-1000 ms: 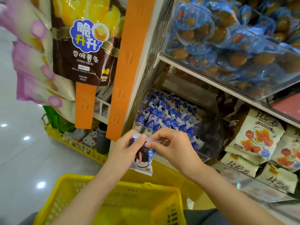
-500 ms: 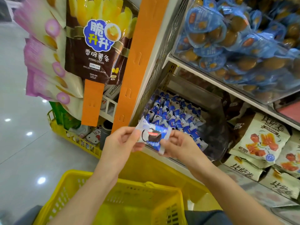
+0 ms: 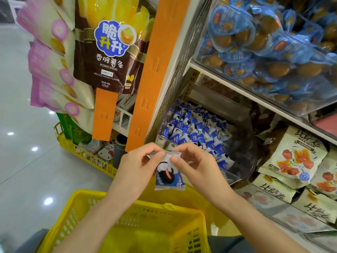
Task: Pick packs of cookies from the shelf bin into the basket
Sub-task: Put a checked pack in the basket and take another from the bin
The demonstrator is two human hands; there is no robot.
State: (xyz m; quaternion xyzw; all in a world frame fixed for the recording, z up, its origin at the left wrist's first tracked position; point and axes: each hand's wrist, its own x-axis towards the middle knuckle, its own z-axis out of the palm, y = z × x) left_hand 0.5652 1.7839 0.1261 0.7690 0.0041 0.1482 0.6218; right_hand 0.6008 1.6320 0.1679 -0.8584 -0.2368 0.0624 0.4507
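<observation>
While both hands pinch its top seam, cookie pack [image 3: 168, 175] hangs above basket [image 3: 87, 203].
L hand [image 3: 135, 169] & R hand [image 3: 196, 166] clamped on pack; shelf bin [image 3: 244, 161] behind, orange strip [image 3: 147, 79] at left.

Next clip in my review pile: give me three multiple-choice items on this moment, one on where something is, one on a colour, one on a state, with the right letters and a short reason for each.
1. Where is the cookie pack that the hands hold?
A. Lying inside the basket
B. In the air between the shelf bin and the basket
C. On the upper shelf

2. What colour is the basket?
A. Yellow
B. Red
C. Grey

3. How is the pack held?
A. By the left hand alone
B. By the right hand alone
C. By both hands at its top edge

Answers:
1 B: the pack hangs below the shelf bin and above the basket's far rim.
2 A: its rim and slotted walls are yellow.
3 C: the left hand and the right hand both pinch the top seal, so the pack hangs down.
</observation>
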